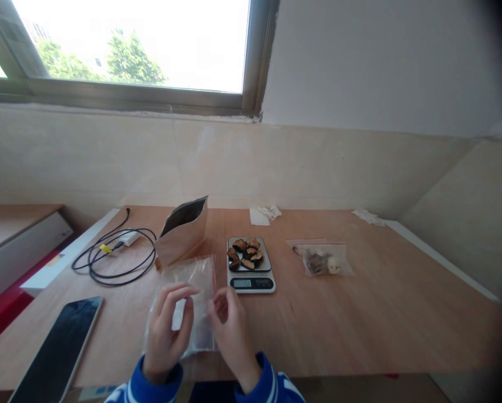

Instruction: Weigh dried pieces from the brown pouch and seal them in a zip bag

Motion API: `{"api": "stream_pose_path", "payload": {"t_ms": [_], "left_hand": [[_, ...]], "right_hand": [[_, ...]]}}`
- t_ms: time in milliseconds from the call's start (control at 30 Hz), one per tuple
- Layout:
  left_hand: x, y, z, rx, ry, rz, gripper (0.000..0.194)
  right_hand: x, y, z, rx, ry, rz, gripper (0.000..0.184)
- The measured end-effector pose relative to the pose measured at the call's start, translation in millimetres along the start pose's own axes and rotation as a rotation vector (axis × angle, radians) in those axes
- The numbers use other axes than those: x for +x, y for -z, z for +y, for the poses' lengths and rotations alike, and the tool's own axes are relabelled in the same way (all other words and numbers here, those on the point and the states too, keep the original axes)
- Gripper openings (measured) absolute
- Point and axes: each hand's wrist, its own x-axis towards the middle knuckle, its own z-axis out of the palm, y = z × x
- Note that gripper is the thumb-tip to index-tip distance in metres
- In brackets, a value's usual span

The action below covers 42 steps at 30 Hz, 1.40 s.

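A clear zip-lock bag (201,327) with a red strip along its right edge lies flat on the table before me. Over its left part, my left hand (169,327) hovers with thumb and fingers curved apart and nothing between them. My right hand (233,330) pinches the bag's red-strip edge between thumb and fingers. Just beyond my right hand stands a small white kitchen scale (257,285), its display too small to read. Several dried brown mushroom-like slices (246,253) rest on the scale's plate. Behind the bag, a brown paper pouch (186,238) stands with its mouth open.
To the right lie filled small zip bags (324,260). A coiled black cable (92,267) and a white adapter (129,238) are at left, with a large phone (61,350) nearer me. Crumpled tissue (271,212) sits by the wall, under the window.
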Motion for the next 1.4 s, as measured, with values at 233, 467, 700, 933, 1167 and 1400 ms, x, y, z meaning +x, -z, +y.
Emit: {"api": "stream_pose_path", "payload": {"t_ms": [233,467,700,933,1167,1400], "left_hand": [[-6,-32.0,21,-0.174,0.13,-0.203,0.047],[-4,-45.8,36,-0.307,0.129,-0.188,0.038],[12,-47.5,41,-0.413,0.106,-0.37,0.058],[28,-57.0,25,-0.312,-0.066,-0.187,0.027],[45,-58.9,-9,-0.146,-0.028,0.255,0.007],[28,-102.1,-51,-0.187,0.318,0.521,0.022]], "right_hand": [[-2,38,-13,0.242,0.081,-0.058,0.017],[-2,45,0,0.182,0.057,0.135,0.013],[-3,63,3,0.269,0.055,0.215,0.043],[1,69,3,0.343,0.018,0.264,0.052],[8,96,20,0.296,0.054,0.221,0.05],[19,117,44,-0.114,0.155,0.188,0.037]]}}
